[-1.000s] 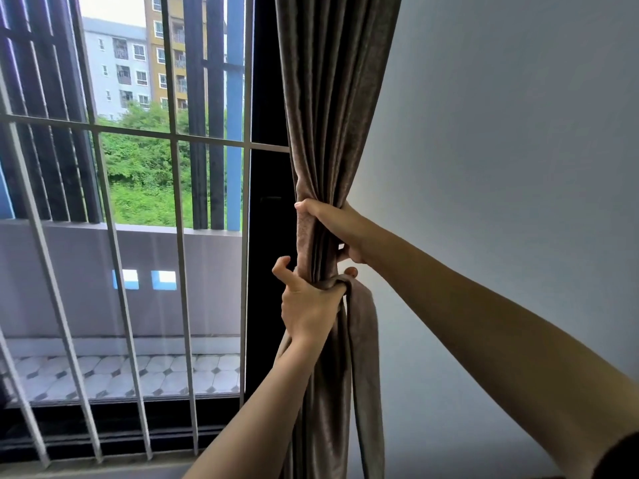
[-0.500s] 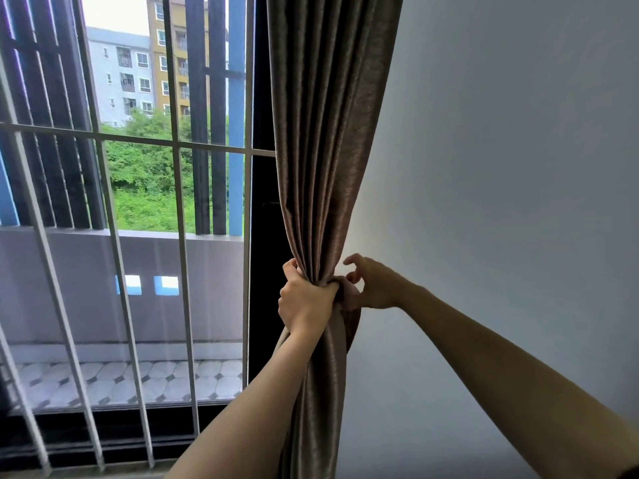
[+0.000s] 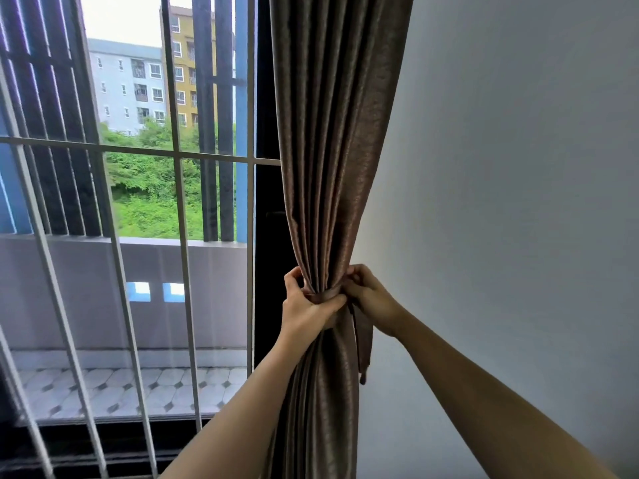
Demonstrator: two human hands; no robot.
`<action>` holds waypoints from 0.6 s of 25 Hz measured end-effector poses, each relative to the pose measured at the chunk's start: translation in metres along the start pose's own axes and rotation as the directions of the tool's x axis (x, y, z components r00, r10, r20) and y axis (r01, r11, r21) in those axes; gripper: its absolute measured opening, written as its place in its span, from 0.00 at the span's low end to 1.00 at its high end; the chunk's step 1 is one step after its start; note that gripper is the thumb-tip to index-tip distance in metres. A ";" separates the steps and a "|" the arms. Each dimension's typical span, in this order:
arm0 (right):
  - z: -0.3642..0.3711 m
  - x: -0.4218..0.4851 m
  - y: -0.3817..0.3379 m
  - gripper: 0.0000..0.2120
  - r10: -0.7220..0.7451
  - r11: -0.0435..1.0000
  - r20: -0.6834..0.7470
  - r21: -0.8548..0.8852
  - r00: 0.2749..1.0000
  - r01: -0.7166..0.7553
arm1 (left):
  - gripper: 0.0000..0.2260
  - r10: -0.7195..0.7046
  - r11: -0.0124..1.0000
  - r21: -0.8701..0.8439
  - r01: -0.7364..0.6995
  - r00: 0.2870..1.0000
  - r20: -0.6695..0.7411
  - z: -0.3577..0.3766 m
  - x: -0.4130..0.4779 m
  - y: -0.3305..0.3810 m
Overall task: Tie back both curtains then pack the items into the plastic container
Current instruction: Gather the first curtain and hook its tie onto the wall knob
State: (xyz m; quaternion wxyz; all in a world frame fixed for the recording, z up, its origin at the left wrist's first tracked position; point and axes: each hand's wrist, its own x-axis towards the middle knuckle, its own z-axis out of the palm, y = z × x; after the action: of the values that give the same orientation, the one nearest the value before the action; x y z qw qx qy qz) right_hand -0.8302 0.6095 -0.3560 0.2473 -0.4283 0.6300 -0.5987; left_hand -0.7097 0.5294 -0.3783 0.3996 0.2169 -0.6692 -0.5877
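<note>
A brown curtain hangs at the right edge of the window, bunched into a narrow waist. A tieback band of the same fabric wraps that waist, and its loose end dangles on the right. My left hand grips the gathered curtain and band from the left, thumb up. My right hand pinches the band on the curtain's right side. The plastic container and the other curtain are out of sight.
A white metal window grille stands to the left, with a tiled balcony and buildings beyond. A dark door frame runs just left of the curtain. A plain grey wall fills the right side.
My right hand came down from higher on the curtain to the band at the waist. The band now sits tighter around the curtain, with its end hanging lower on the right.
</note>
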 end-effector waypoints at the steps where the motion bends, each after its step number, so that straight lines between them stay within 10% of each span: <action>1: -0.001 -0.003 0.005 0.12 0.001 0.997 0.077 0.077 0.997 -0.007 | 0.32 -0.009 0.992 -0.126 0.020 0.996 0.086 -0.005 0.000 -0.005; 7: -0.002 0.004 0.009 0.46 -0.038 0.960 0.195 -0.266 0.980 0.090 | 0.31 -0.063 0.885 -0.425 0.189 0.954 0.292 -0.016 0.012 -0.017; 15: -0.003 0.009 -0.008 0.27 -0.095 0.932 0.335 -0.301 0.937 0.202 | 0.29 -0.060 0.989 -0.083 0.119 0.855 0.515 -0.038 0.033 -0.009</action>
State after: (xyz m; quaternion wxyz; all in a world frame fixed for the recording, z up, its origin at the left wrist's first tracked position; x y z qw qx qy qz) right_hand -0.8348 0.6045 -0.3460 0.2229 -0.6006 0.6391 -0.4256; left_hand -0.7007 0.4786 -0.3776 0.1916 0.0615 -0.7066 -0.6784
